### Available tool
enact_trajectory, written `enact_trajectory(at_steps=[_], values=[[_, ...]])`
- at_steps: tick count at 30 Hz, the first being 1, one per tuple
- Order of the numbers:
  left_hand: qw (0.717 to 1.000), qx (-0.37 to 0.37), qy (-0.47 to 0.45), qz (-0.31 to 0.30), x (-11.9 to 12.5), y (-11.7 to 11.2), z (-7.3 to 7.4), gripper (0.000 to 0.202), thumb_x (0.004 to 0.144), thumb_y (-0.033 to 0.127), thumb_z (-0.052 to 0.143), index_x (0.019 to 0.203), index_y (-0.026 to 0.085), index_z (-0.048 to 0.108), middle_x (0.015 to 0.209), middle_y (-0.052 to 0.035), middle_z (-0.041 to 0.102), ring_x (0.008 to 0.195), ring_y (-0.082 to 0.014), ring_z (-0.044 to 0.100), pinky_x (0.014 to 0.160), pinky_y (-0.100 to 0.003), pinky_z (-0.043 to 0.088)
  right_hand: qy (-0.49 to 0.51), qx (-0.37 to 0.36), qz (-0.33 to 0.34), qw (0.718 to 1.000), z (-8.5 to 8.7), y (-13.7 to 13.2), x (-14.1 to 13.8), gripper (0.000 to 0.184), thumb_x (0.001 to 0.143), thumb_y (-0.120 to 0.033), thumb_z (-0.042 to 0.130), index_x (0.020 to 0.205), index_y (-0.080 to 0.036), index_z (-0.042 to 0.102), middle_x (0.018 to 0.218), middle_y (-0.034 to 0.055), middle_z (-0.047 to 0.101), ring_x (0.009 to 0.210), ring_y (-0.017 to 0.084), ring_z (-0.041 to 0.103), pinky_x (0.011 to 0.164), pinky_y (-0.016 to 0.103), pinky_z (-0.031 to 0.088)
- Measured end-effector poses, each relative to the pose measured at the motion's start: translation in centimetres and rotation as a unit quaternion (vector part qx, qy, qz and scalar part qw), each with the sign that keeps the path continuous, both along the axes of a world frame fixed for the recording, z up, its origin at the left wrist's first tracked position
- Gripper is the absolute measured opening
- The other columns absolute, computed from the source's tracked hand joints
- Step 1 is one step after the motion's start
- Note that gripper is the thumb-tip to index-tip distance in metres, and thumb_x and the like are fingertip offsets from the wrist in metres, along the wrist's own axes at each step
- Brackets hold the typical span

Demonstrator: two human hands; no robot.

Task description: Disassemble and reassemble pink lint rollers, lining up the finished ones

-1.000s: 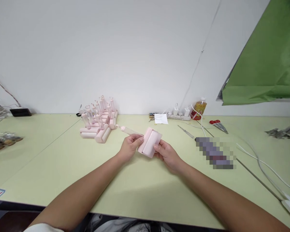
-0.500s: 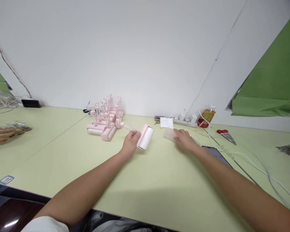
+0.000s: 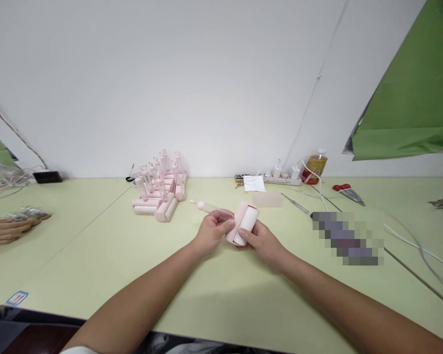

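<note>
Both my hands hold a pink lint roller (image 3: 242, 223) above the pale green table (image 3: 221, 290). My left hand (image 3: 212, 230) is closed around its handle end, and the clear pink handle sticks out to the left. My right hand (image 3: 261, 241) grips the white roll end from the right side. A translucent pink cover (image 3: 268, 199) lies flat on the table just beyond the roller. A pile of more pink lint rollers (image 3: 161, 189) stands and lies further back to the left.
Another person's hand (image 3: 5, 230) rests at the left edge by a plastic bag. At the back right are a power strip (image 3: 280, 178), a white paper slip (image 3: 254, 183), a bottle (image 3: 316, 165), red-handled scissors (image 3: 345, 191) and white cables. A green cloth (image 3: 413, 108) hangs upper right.
My right hand put the translucent cover down on the table beyond the roller, then came back and took hold of the roll end. My left hand kept the roller.
</note>
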State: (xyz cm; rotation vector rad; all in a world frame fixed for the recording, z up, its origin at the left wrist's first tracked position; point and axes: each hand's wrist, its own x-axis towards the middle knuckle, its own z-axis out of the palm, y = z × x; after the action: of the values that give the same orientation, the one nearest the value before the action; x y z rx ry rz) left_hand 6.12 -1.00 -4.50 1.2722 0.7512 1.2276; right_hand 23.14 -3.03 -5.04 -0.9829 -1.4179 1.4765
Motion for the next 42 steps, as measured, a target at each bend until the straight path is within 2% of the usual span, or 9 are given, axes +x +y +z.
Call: enact_trajectory(at_steps=[4, 9, 13, 16, 19, 23, 27, 37, 42], values=[[0.998, -0.02, -0.034, 0.058, -0.9, 0.4, 0.7, 0.052, 0.069, 0.043, 0.076, 0.109, 0.019, 0.054, 0.105, -0.0074, 0.063, 0.089, -0.0198, 0.063, 0.07, -0.034, 0.054, 0.015, -0.02, -0.095, 0.995, 0.5, -0.1, 1.0, 0.042, 0.076, -0.042, 0.067, 0.111, -0.021, 0.054, 0.101, 0.006, 0.064, 0.081, 0.021, 0.062, 0.062, 0.035, 0.058], [0.99, -0.013, 0.003, 0.137, -3.1, 1.4, 1.8, 0.041, 0.068, 0.037, 0.077, 0.098, 0.017, 0.058, 0.096, -0.0041, 0.062, 0.081, -0.0144, 0.061, 0.066, -0.027, 0.051, -0.017, -0.012, -0.179, 0.984, 1.4, 0.7, 3.2, 0.032, 0.08, -0.047, 0.058, 0.096, -0.019, 0.055, 0.067, -0.0016, 0.052, 0.055, 0.014, 0.05, 0.043, 0.026, 0.047], [0.992, 0.037, 0.102, 0.068, -3.0, 0.7, 2.0, 0.033, 0.072, 0.035, 0.074, 0.097, 0.017, 0.061, 0.099, -0.0051, 0.062, 0.086, -0.014, 0.059, 0.073, -0.027, 0.05, -0.038, -0.035, -0.058, 0.997, 2.2, 0.6, 4.2, 0.036, 0.076, -0.048, 0.063, 0.093, -0.017, 0.057, 0.062, -0.0033, 0.049, 0.049, 0.011, 0.044, 0.039, 0.021, 0.033], [0.993, 0.011, 0.109, -0.044, -2.4, -0.3, 2.2, 0.04, 0.073, 0.038, 0.073, 0.105, 0.019, 0.059, 0.106, -0.0058, 0.06, 0.086, -0.0149, 0.06, 0.073, -0.03, 0.051, -0.034, -0.063, 0.122, 0.99, 2.5, 0.3, 4.7, 0.04, 0.073, -0.045, 0.067, 0.097, -0.015, 0.06, 0.073, 0.0006, 0.058, 0.056, 0.01, 0.047, 0.046, 0.021, 0.031], [0.984, -0.03, 0.112, -0.138, -2.1, -0.9, 2.4, 0.042, 0.068, 0.036, 0.077, 0.101, 0.018, 0.058, 0.091, -0.0025, 0.061, 0.07, -0.012, 0.057, 0.062, -0.028, 0.051, -0.059, -0.05, 0.194, 0.978, 2.4, 0.1, 5.0, 0.04, 0.072, -0.042, 0.07, 0.098, -0.013, 0.061, 0.078, 0.0011, 0.058, 0.062, 0.011, 0.047, 0.051, 0.02, 0.032], [0.968, -0.055, 0.17, -0.176, -2.0, -1.1, 2.1, 0.035, 0.068, 0.03, 0.076, 0.094, 0.018, 0.055, 0.061, 0.0057, 0.052, 0.053, -0.0085, 0.05, 0.055, -0.024, 0.047, -0.113, -0.018, 0.218, 0.969, 2.3, 0.1, 5.0, 0.039, 0.075, -0.033, 0.066, 0.11, -0.015, 0.061, 0.089, 0.0019, 0.059, 0.072, 0.013, 0.05, 0.058, 0.021, 0.036], [0.966, -0.057, 0.191, -0.168, -1.8, -1.1, 1.4, 0.034, 0.067, 0.028, 0.076, 0.09, 0.019, 0.053, 0.059, 0.0059, 0.054, 0.051, -0.0087, 0.051, 0.052, -0.022, 0.043, -0.173, 0.021, 0.205, 0.963, 2.3, -0.1, 4.8, 0.034, 0.076, -0.022, 0.06, 0.11, -0.018, 0.062, 0.098, 0.0022, 0.061, 0.08, 0.016, 0.054, 0.064, 0.023, 0.04], [0.969, -0.074, 0.162, -0.173, -1.3, -0.7, 1.0, 0.027, 0.064, 0.023, 0.075, 0.076, 0.017, 0.051, 0.055, 0.0067, 0.051, 0.049, -0.0075, 0.049, 0.049, -0.021, 0.037, -0.205, 0.086, 0.18, 0.958, 1.7, 0.2, 4.6, 0.035, 0.085, -0.041, 0.06, 0.109, -0.016, 0.065, 0.105, 0.006, 0.065, 0.093, 0.022, 0.059, 0.076, 0.028, 0.044], [0.96, -0.109, 0.166, -0.196, -1.7, -0.3, 1.1, 0.028, 0.062, 0.022, 0.074, 0.073, 0.017, 0.05, 0.053, 0.0069, 0.05, 0.044, -0.0077, 0.049, 0.045, -0.02, 0.035, -0.216, 0.05, 0.183, 0.958, 1.7, 0.0, 4.3, 0.037, 0.084, -0.044, 0.061, 0.105, -0.014, 0.065, 0.096, 0.0052, 0.065, 0.081, 0.017, 0.057, 0.065, 0.024, 0.042]])
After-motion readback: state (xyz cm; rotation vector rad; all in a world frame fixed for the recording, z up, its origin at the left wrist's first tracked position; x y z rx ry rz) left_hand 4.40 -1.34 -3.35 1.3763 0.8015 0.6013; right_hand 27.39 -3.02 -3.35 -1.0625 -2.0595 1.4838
